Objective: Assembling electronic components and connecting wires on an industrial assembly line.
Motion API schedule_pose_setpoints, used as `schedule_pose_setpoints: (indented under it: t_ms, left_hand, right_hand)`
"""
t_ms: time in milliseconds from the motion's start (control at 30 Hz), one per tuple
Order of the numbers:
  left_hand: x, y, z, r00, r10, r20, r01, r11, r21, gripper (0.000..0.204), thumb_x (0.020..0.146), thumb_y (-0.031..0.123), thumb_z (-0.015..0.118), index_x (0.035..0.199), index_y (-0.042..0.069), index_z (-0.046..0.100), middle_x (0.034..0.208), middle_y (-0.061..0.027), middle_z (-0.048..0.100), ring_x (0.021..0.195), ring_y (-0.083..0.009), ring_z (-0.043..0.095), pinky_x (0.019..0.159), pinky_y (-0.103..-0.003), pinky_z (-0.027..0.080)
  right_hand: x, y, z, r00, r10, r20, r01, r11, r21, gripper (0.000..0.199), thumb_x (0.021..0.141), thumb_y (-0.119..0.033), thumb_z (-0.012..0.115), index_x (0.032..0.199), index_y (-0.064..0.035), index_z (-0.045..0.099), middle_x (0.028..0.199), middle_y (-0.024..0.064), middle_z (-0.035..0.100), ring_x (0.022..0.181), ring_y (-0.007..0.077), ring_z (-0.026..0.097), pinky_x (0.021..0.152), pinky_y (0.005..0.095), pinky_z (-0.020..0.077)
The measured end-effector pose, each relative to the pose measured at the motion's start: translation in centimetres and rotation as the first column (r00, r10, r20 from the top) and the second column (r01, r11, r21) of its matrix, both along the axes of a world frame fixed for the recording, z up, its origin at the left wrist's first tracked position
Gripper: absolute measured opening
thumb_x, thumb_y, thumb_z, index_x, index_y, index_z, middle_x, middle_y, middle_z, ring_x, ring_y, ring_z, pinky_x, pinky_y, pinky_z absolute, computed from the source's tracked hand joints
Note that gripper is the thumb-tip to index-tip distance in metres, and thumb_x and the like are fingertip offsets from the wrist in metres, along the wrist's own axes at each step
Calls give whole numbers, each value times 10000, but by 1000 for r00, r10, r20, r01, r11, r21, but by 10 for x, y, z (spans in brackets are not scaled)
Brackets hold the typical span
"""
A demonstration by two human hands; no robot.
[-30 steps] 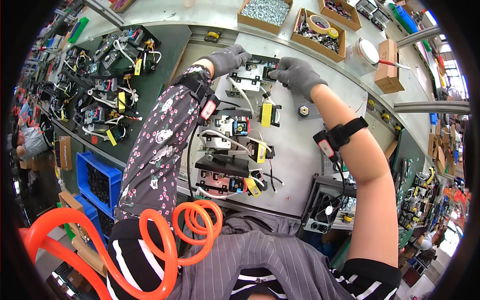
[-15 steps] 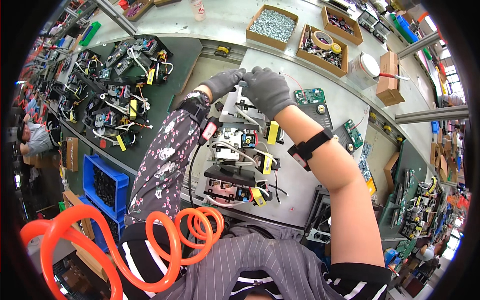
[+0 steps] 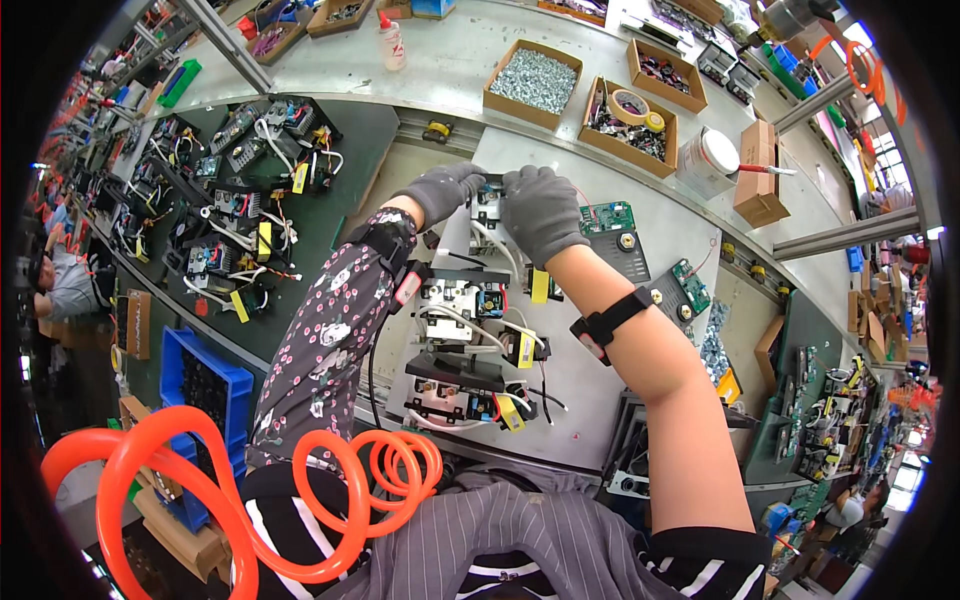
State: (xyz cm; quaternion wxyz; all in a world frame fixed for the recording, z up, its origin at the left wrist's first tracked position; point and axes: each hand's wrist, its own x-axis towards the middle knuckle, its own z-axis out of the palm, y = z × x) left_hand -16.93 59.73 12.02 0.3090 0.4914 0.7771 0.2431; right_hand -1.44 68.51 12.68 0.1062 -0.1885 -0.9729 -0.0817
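- A small electronic assembly of black frame, white connector and white wires (image 3: 487, 208) sits at the far end of a pale grey work plate (image 3: 590, 360) on the table, held between both gloved hands.
- The left hand (image 3: 445, 190), in a grey knit glove, has its grip clenched on the left side of the assembly, fingers curled over its top edge.
- The right hand (image 3: 540, 205), also in a grey glove, grasps the right side of the same assembly; the two hands nearly touch above it.
- A black strap (image 3: 607, 322) wraps the right forearm, and a black band (image 3: 385, 238) wraps the left wrist over a flowered sleeve.
- Nearer the person on the same plate lie two more black-framed assemblies with yellow tags (image 3: 470, 350), one behind the other.
- Just right of the right hand lies a green circuit board (image 3: 610, 218).
- Beyond the hands stand an open cardboard box of silvery screws (image 3: 533, 80) and a cardboard box with a roll of tape (image 3: 630, 115).
- A coiled orange air hose (image 3: 330, 490) hangs near the person's chest.
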Motion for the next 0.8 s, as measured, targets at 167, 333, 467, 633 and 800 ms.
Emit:
schedule_pose_setpoints:
  t_ms: [167,333,467,633,800]
  left_hand:
    - [1,3,-1,999,37,-38,-38,999,-11,349,918,314,467,1159,78,555,1087,-173,604,1034,-317,550,886,-360,414]
    - [1,3,-3,999,48,-5,-48,999,11,356,915,310,470,1156,62,554,1087,-176,602,1034,-316,552,887,-360,414]
    - [1,3,-10,997,70,16,-71,996,45,350,915,314,462,1136,63,566,1035,-165,622,969,-296,584,852,-360,433]
    - [1,3,-15,996,84,36,-86,995,52,356,916,320,460,1141,64,564,1049,-165,619,984,-300,580,862,-361,431]
    - [-1,4,-16,995,95,42,-96,995,41,362,918,324,460,1150,65,561,1054,-166,618,998,-302,576,868,-360,429]
  right_hand:
    - [6,3,-7,996,61,65,-68,991,113,168,797,-154,500,932,-98,583,886,60,577,855,236,575,653,339,462]
    - [6,5,-9,994,112,-9,-112,994,6,164,801,-137,510,929,-74,591,883,67,572,851,232,567,632,355,446]
    - [7,4,-8,999,6,-37,-8,998,-62,151,789,-171,533,899,-95,604,873,81,594,837,246,578,671,377,461]
    - [-5,8,2,997,-27,75,31,998,-60,144,800,-143,497,853,-100,624,852,80,630,847,246,596,682,369,479]
    - [-13,26,12,984,103,145,-81,986,-148,160,775,-133,509,839,-86,647,839,112,655,835,259,626,664,376,498]
